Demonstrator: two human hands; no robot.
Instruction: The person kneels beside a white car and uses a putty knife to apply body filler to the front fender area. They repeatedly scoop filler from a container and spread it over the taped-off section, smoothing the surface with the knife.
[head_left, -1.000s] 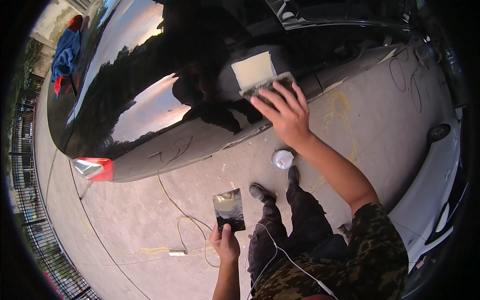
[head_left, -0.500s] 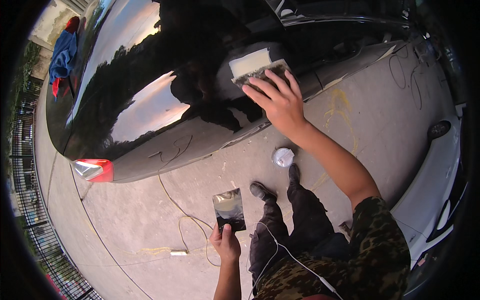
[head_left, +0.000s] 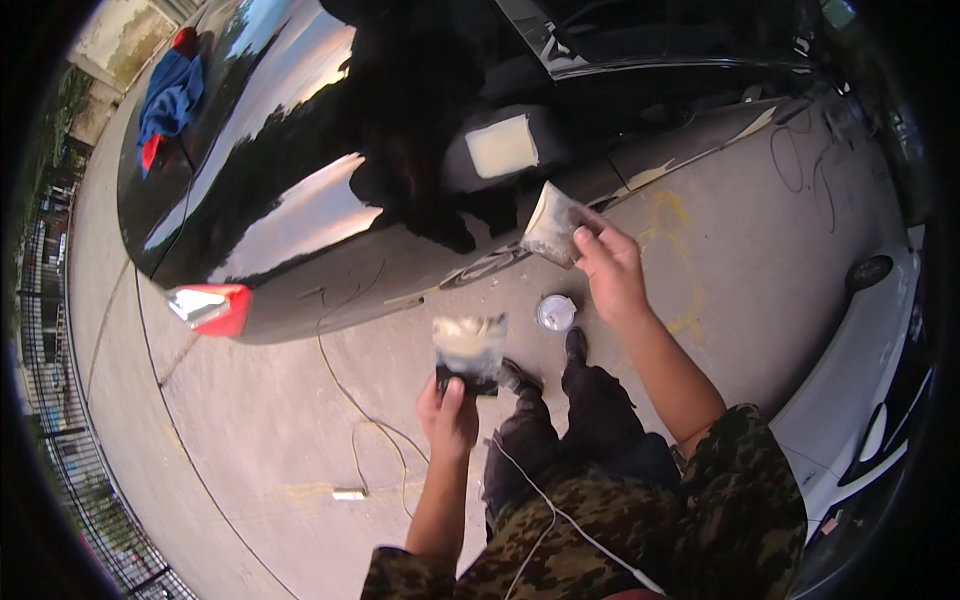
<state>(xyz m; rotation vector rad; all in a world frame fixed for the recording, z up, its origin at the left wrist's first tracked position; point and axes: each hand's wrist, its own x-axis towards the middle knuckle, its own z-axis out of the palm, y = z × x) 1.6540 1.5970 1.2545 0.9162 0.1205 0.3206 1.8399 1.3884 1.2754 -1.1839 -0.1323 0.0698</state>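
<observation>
A cream rectangular patch of body filler (head_left: 502, 147) sits on the side of the glossy black car (head_left: 420, 130). My right hand (head_left: 610, 270) is closed on a flat, smeared putty spreader (head_left: 550, 228) with cream filler along its far edge. It is held tilted, below and right of the patch and apart from it. My left hand (head_left: 447, 415) grips a dark rectangular putty board (head_left: 468, 378) by its near edge, thumb on top. A cream mass of filler (head_left: 470, 337) covers the board's far part; motion blurs it.
A round tin (head_left: 556, 312) stands on the concrete by my shoes (head_left: 575, 345). A cable (head_left: 370, 420) crosses the ground at left. Blue cloth (head_left: 172, 90) lies on the car's far left. A white car (head_left: 850, 360) stands at right, a metal fence (head_left: 60, 400) at left.
My right hand has drawn the spreader off the patch, down and to the right, uncovering the patch. My left hand has raised the board, bringing it closer to the car.
</observation>
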